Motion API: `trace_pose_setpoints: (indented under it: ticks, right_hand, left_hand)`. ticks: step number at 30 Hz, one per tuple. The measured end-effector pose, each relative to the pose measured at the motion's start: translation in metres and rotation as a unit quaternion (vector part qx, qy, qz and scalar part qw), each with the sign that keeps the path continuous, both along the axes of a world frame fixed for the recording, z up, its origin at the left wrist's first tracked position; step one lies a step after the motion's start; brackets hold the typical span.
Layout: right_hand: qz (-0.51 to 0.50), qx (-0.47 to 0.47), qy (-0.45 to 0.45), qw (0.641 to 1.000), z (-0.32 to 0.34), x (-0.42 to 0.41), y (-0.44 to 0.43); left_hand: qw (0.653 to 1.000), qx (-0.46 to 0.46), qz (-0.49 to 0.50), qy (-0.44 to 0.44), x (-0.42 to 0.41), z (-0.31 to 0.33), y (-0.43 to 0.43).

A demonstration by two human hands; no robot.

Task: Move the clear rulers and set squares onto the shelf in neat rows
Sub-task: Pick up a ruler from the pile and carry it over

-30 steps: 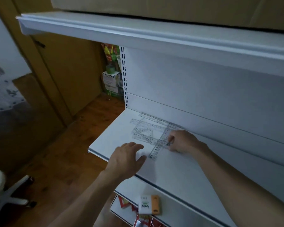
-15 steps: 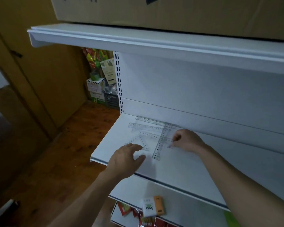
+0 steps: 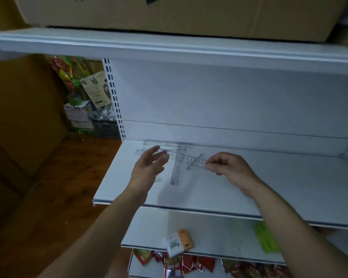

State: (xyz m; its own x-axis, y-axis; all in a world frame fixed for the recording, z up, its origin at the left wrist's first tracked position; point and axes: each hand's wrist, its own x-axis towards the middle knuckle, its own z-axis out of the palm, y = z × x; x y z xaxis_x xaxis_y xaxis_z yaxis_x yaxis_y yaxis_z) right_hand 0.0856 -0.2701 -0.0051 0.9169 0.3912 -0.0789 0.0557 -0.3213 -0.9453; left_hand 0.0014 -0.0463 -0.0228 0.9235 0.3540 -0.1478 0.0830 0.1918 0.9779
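- A person's two bare arms reach in over a white shelf (image 3: 249,187), seen from above and behind the hands
- The right hand (image 3: 229,167) holds a clear ruler (image 3: 189,159) by its right end; its grip is a pinch of thumb and fingertips on that end
- The held ruler runs left to right over the back left part of the shelf, its printed numbers showing, and it crosses above the other pieces lying there
- The left hand (image 3: 149,169) is at the ruler's left end, its grip spread with the fingers straight and apart; whether the fingers touch the ruler cannot be told
- More clear rulers (image 3: 163,143) lie flat along the back edge of the shelf, near its back left corner, overlapping one another
- One lying ruler (image 3: 176,173) points from that group towards the front edge
- A small clear piece (image 3: 158,179) shows just past the left wrist; its shape cannot be told
- Above, an upper shelf (image 3: 169,49) carries a large cardboard box (image 3: 169,13)
- Below, a lower shelf (image 3: 219,233) carries a white and orange box (image 3: 178,244) at its front edge and a green packet (image 3: 266,239) to the right
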Motion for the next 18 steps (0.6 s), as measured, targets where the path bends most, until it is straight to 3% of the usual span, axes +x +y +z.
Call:
trace_pose_setpoints:
  ticks: [4, 10, 18]
  right_hand:
    - [-0.039, 0.014, 0.004, 0.999, 0.000, -0.018, -0.035]
    - [-0.186, 0.101, 0.038, 0.977, -0.002, -0.044, -0.118]
    - [-0.294, 0.087, -0.007, 0.952, -0.005, -0.094, -0.266]
  left_hand:
    - [0.999, -0.024, -0.027, -0.038, -0.001, 0.005, -0.034]
    - [0.990, -0.117, -0.067, -0.038, 0.005, 0.001, -0.100]
    - [0.990, -0.059, -0.125, -0.040, 0.003, -0.004, -0.251]
